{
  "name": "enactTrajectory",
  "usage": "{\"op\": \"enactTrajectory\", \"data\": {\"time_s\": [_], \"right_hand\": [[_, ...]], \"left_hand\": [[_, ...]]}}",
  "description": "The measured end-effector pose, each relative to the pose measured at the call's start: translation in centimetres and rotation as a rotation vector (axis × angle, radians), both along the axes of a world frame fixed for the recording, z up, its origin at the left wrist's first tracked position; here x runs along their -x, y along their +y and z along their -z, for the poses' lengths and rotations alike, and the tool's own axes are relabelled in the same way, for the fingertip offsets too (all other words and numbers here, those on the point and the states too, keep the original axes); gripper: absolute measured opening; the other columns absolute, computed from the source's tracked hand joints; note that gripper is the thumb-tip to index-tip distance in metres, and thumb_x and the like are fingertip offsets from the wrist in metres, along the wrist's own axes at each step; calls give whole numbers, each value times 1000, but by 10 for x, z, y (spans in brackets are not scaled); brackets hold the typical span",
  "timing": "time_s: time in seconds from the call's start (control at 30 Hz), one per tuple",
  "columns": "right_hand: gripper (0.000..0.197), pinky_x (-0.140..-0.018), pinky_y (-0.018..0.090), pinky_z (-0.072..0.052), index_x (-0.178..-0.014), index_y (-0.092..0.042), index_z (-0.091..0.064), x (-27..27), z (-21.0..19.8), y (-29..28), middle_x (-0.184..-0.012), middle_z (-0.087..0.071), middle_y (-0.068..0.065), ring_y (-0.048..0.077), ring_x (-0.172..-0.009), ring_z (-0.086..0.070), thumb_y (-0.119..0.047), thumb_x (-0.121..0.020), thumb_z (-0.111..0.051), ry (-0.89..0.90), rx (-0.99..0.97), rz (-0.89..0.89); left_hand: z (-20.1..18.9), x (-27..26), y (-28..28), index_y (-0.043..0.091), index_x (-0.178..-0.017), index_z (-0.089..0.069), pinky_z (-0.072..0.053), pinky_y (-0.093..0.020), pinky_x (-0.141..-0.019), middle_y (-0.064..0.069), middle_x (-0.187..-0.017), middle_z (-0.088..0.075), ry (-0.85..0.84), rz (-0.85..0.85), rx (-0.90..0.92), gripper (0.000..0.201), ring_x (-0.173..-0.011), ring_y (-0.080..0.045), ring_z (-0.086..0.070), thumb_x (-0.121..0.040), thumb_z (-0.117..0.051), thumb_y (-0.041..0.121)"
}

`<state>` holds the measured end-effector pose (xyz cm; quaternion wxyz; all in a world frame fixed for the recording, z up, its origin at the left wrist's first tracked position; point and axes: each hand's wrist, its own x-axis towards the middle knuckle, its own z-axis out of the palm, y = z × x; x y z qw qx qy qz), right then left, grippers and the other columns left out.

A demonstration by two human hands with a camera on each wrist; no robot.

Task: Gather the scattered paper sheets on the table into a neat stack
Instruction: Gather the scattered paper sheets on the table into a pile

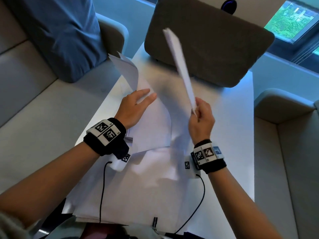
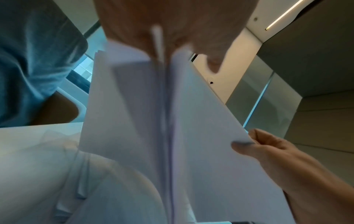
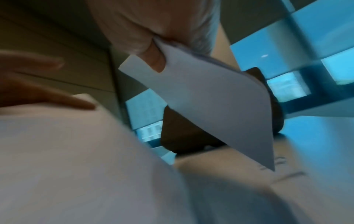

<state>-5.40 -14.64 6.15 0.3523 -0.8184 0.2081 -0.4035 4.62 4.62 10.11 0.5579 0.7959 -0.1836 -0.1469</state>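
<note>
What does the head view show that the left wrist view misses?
Head only: loose sheets lying on the table, a dark chair back, both wristbands. Left wrist only: the underside of the left hand with a sheet edge between its fingers, ceiling light. Both: right hand pinching the raised bundle.
</note>
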Motion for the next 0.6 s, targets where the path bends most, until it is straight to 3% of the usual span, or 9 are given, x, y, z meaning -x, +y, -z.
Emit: {"op": "enactTrajectory", "data": {"time_s": [0.07,0.13,0.17,0.2,0.3,0.37,0.43,0.5,0.6], "right_hand": [[19,-82,19,-45,-80,6,-60,-1,3,19,-106,-63,16,16,-93,-57,13,-67,-47,-14,108,-175],[17,-76,21,-46,-67,0,-51,-1,8,37,-108,-63,16,16,-92,-58,16,-65,-45,-6,183,-348],[20,-73,24,-48,-66,-5,-47,0,12,43,-109,-63,15,18,-91,-60,15,-66,-45,-4,219,-408],[23,-70,28,-50,-66,-11,-44,0,16,48,-110,-63,15,21,-90,-61,11,-70,-47,5,242,-450],[27,-74,32,-52,-64,-14,-42,4,17,52,-109,-64,7,18,-94,-63,-14,-80,-63,116,183,-523],[31,-79,20,-47,-69,-15,-52,4,13,45,-105,-66,-2,8,-96,-63,-35,-77,-74,302,31,-517],[26,-76,15,-44,-77,-20,-58,2,12,33,-98,-68,-6,5,-89,-63,-41,-78,-72,453,-181,-468],[25,-74,21,-43,-85,-19,-60,-3,19,14,-93,-67,-5,8,-84,-62,-44,-86,-63,538,-304,-365],[41,-85,30,-44,-108,-10,-58,-11,50,-24,-111,-62,7,22,-101,-59,-45,-87,-62,804,-295,-113]], "left_hand": [[-3,3,-5,19,-123,-62,-34,-15,-98,11,-126,-60,44,8,26,52,-119,-2,-51,-85,-59,54],[-3,4,-9,18,-90,-69,-39,-5,-77,20,-90,-68,47,-27,19,35,-91,6,-60,-84,-61,52],[-3,3,-10,18,-75,-65,-38,-5,-64,19,-72,-65,42,-62,9,31,-74,5,-59,-85,-63,47],[-1,1,-9,15,-70,-63,-38,-10,-58,15,-66,-61,33,-101,3,31,-66,0,-56,-86,-63,42],[9,-10,-1,-9,-81,-61,-42,-31,-64,-7,-74,-57,29,-170,-29,43,-72,-18,-51,-88,-59,34],[6,-14,7,-10,-85,-62,-47,-37,-72,-9,-79,-57,34,-198,-13,51,-75,-18,-51,-82,-55,40],[2,-18,13,-1,-84,-64,-48,-36,-76,-7,-83,-59,32,-232,24,40,-79,-18,-54,-83,-55,38],[-4,-22,17,4,-88,-64,-47,-34,-77,-8,-86,-61,-11,-254,45,24,-82,-18,-56,-91,-56,26],[-8,-26,23,0,-99,-66,-45,-29,-79,-6,-92,-63,-41,-247,46,24,-88,-17,-58,-94,-54,21]]}}
